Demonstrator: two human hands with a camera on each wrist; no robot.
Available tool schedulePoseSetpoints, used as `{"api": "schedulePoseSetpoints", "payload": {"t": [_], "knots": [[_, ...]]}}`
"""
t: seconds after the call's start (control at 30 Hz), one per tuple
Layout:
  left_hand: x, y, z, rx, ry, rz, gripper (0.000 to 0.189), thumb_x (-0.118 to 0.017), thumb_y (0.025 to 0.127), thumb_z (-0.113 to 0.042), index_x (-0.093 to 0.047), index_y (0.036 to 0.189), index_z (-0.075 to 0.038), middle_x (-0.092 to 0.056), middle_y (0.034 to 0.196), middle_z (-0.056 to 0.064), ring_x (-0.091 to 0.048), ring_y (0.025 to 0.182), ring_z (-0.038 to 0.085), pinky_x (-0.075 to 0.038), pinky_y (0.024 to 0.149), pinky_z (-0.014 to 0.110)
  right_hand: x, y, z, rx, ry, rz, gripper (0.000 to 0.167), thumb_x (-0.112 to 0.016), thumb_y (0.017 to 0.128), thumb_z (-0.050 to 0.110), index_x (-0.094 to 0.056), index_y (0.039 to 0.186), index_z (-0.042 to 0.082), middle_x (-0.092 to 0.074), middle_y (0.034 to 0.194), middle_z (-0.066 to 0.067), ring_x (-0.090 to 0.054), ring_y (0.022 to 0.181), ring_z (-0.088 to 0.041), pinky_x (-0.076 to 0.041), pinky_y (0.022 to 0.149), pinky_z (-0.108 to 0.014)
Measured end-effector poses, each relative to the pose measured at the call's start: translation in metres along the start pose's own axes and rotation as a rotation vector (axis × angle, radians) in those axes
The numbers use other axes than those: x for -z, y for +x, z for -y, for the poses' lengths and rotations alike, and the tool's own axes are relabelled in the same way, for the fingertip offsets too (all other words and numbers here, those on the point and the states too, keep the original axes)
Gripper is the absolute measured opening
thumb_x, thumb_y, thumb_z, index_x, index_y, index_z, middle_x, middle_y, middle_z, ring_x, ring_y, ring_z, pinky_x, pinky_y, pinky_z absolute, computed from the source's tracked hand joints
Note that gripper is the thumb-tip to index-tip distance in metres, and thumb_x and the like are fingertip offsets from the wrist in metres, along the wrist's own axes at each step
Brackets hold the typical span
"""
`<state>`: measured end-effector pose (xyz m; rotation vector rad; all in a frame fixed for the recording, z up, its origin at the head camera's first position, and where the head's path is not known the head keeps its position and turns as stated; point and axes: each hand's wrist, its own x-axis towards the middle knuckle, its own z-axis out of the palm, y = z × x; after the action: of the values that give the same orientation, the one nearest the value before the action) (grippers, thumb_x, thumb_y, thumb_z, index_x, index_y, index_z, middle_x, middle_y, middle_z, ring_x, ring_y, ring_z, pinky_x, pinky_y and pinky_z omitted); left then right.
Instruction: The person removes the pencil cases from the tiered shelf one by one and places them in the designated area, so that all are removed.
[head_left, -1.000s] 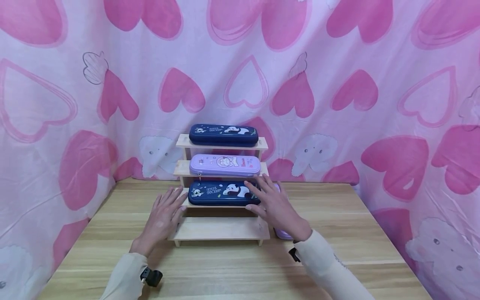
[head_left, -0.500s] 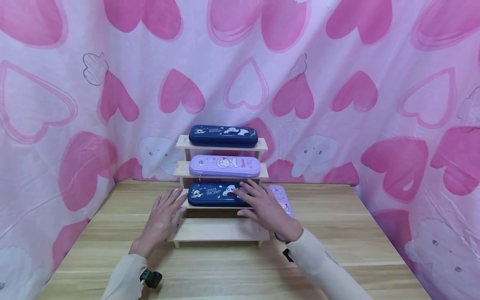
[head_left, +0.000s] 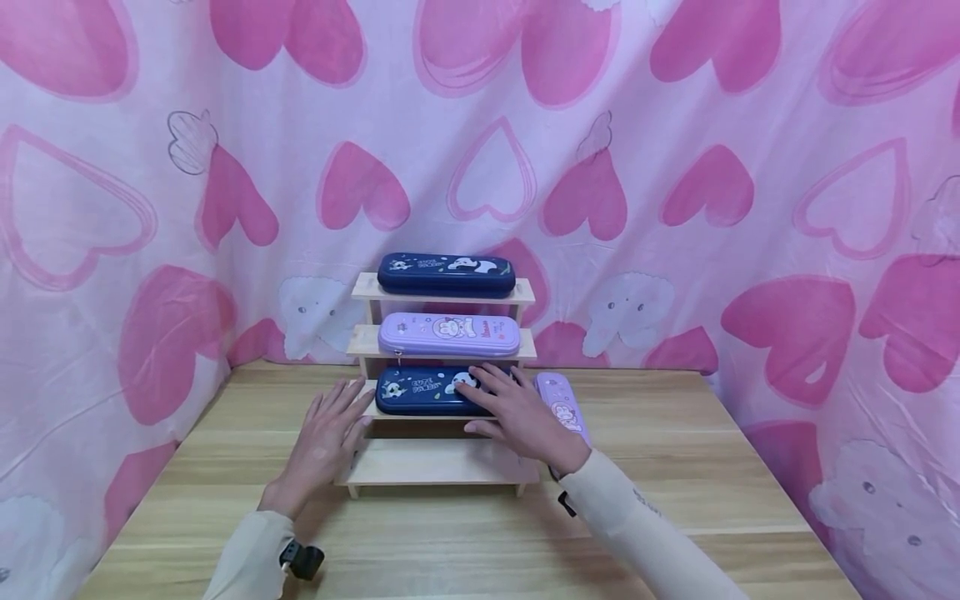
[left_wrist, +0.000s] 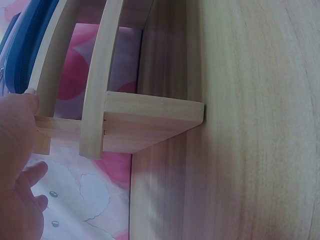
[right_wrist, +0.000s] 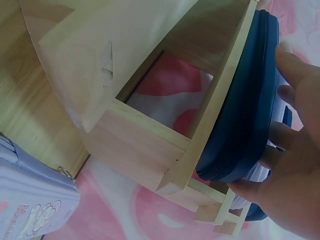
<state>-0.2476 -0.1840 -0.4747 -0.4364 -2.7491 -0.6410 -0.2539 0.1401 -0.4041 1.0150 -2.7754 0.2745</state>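
Note:
A navy pencil case with a panda print (head_left: 423, 392) lies on the third shelf down of a stepped wooden rack (head_left: 442, 462). My right hand (head_left: 525, 425) rests over the right part of its lid, fingers spread. The right wrist view shows the fingers (right_wrist: 278, 134) against the case's top (right_wrist: 245, 105). At the left end of the same shelf is my left hand (head_left: 322, 437), fingers extended beside the case. In the left wrist view a fingertip (left_wrist: 32, 95) touches the shelf edge near the blue case (left_wrist: 30, 50).
A lilac pencil case (head_left: 450, 333) sits one shelf higher, and another navy panda case (head_left: 446, 275) on the top shelf. A second lilac case (head_left: 562, 404) lies on the wooden table (head_left: 660, 467) right of the rack. A pink heart-print curtain (head_left: 675, 100) hangs behind.
My right hand has moved left along the navy case's lid, from its right end toward the middle. More of the lilac case on the table shows. The left hand stays put.

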Motion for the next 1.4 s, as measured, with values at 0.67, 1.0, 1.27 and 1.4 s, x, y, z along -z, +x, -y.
{"api": "schedulePoseSetpoints", "payload": {"t": [0.67,1.0,1.27,1.4], "knots": [[0.001,-0.006,0.000,-0.029,-0.025,-0.038,0.044,-0.048,0.105,-0.027,-0.050,0.147,-0.011,-0.037,0.160,0.015,-0.024,0.150,0.044,-0.013,0.120,0.066,-0.005,0.016,0.000,0.103,-0.137,-0.039,0.054,-0.062,0.096,0.047,-0.052,0.146,0.030,-0.043,0.158,-0.008,-0.041,0.145,-0.031,-0.034,0.114,-0.063],[-0.001,-0.005,-0.001,-0.033,-0.028,-0.044,0.045,-0.048,0.106,-0.028,-0.049,0.148,-0.014,-0.037,0.160,0.015,-0.024,0.150,0.042,-0.013,0.120,0.065,-0.009,0.019,-0.003,0.152,-0.176,-0.106,0.048,-0.064,0.095,0.045,-0.054,0.140,0.030,-0.050,0.149,-0.010,-0.048,0.134,-0.030,-0.041,0.109,-0.062],[-0.001,-0.003,0.000,-0.041,-0.017,-0.051,0.044,-0.049,0.105,-0.026,-0.050,0.147,-0.011,-0.037,0.160,0.015,-0.026,0.150,0.043,-0.014,0.120,0.066,-0.008,0.018,-0.003,0.198,-0.186,-0.090,0.053,-0.069,0.094,0.040,-0.053,0.144,0.035,-0.048,0.153,-0.005,-0.047,0.137,-0.034,-0.042,0.107,-0.063],[-0.001,-0.003,0.000,-0.043,-0.020,-0.052,0.044,-0.049,0.105,-0.026,-0.050,0.147,-0.011,-0.036,0.161,0.015,-0.026,0.149,0.043,-0.014,0.119,0.066,-0.008,0.018,-0.003,0.221,-0.180,-0.096,0.055,-0.071,0.092,0.037,-0.053,0.145,0.035,-0.049,0.153,-0.004,-0.048,0.136,-0.037,-0.043,0.105,-0.062]]}}
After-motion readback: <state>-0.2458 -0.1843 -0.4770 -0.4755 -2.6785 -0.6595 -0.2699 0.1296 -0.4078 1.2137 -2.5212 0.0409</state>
